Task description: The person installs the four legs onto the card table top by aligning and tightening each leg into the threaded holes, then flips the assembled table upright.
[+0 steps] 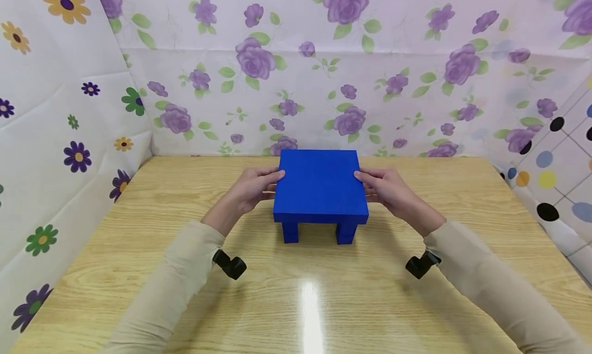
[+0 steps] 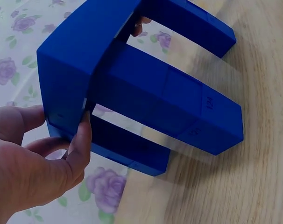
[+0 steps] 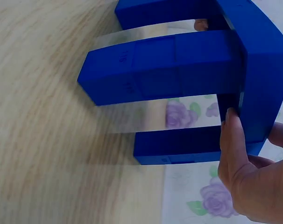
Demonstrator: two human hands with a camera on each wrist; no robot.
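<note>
A small blue stool (image 1: 321, 184) with a flat square top and thick legs is upright at the far middle of the wooden table; whether its feet touch the wood is hard to tell. My left hand (image 1: 252, 187) grips the top's left edge, thumb above and fingers curled beneath. On the opposite edge my right hand (image 1: 388, 189) holds on the same way. The left wrist view shows a blue leg (image 2: 179, 100) with faint numbers near its foot, and the left fingertips under the rim. In the right wrist view another leg (image 3: 155, 67) shows similar marks.
The wooden tabletop (image 1: 259, 302) spreads around the stool, with a bright glare in front. Behind it hangs a purple-flowered sheet (image 1: 296, 87). A flower-print sheet (image 1: 55, 200) borders the left, and a dotted sheet (image 1: 564, 189) the right. Small black devices (image 1: 229, 265) sit at both wrists.
</note>
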